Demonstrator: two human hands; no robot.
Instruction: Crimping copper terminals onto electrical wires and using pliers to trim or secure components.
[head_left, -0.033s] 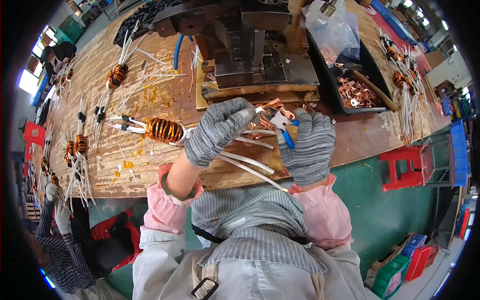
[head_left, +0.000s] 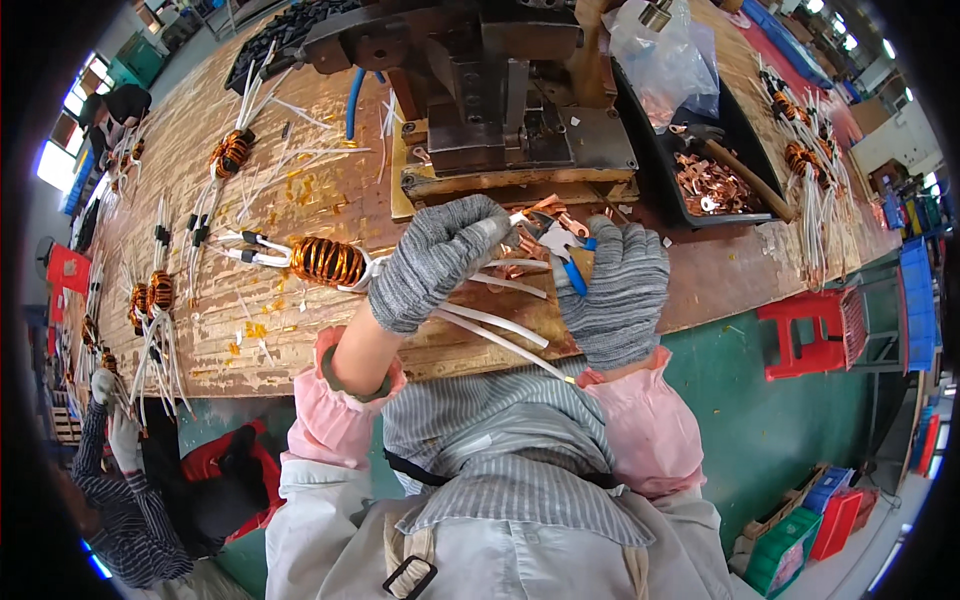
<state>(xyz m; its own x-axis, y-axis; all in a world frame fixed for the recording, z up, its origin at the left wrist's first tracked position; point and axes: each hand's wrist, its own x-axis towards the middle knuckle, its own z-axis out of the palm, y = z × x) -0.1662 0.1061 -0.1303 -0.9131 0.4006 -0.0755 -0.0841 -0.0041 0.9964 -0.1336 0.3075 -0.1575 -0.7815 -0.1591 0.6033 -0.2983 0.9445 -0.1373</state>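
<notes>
My left hand (head_left: 436,265), in a grey knitted glove, is closed in a pinch on a white wire whose end points toward the cutters. The wire runs from a coil (head_left: 328,262) of copper-coloured windings lying left of the hand. Other white leads (head_left: 495,325) of the coil spread out under my left hand to the right. My right hand (head_left: 620,295), gloved alike, is wrapped round blue-handled cutters (head_left: 557,240). Their jaws lie close to the left fingertips; whether they touch the wire I cannot tell. Copper terminals (head_left: 570,222) lie just behind the cutters.
A heavy dark metal press (head_left: 490,110) stands behind my hands. To its right, a black tray (head_left: 735,120) holds copper terminals, a hammer (head_left: 745,175) and a plastic bag (head_left: 660,60). More coils (head_left: 232,153) lie left and right. Another person's gloved hands (head_left: 122,435) work at the left.
</notes>
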